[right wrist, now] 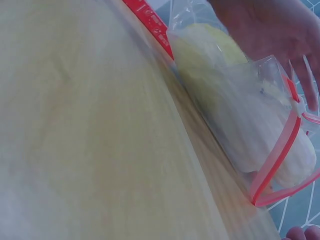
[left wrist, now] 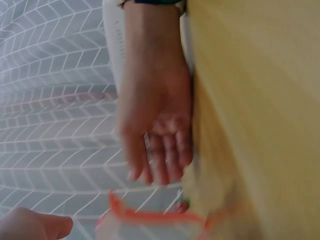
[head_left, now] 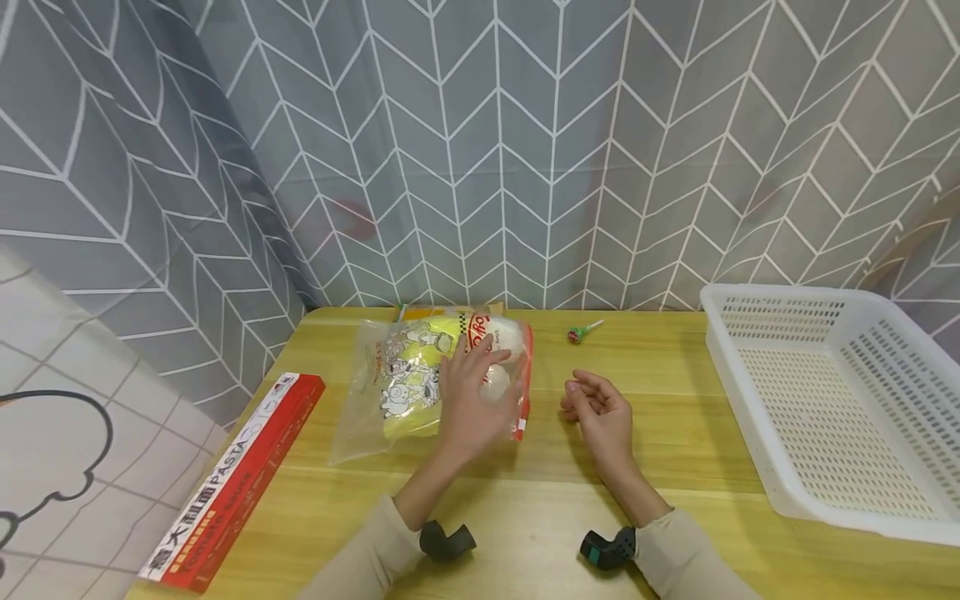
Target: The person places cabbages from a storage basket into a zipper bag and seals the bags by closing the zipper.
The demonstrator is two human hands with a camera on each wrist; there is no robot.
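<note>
A clear plastic bag (head_left: pixel 420 375) with cartoon drawings lies on the table, with white and yellow contents inside. Along its right end runs a red strip, and in the right wrist view the bag (right wrist: pixel 235 115) gapes at that red edge (right wrist: pixel 280 160). Over the bag's right half is my left hand (head_left: pixel 476 400), fingers spread and slightly bent, gripping nothing. My right hand (head_left: pixel 603 421) hovers to the right of the bag, its fingers loosely curled around nothing. In the left wrist view the right hand (left wrist: pixel 157 115) shows its relaxed fingers pointing toward the red strip.
A lollipop (head_left: pixel 577 334) with a green and red wrapper lies behind my right hand. To the right stands a white perforated basket (head_left: pixel 750 433). A red pasta box (head_left: pixel 240 475) lies along the left table edge. Behind the table hangs a grey patterned curtain (head_left: pixel 525 167).
</note>
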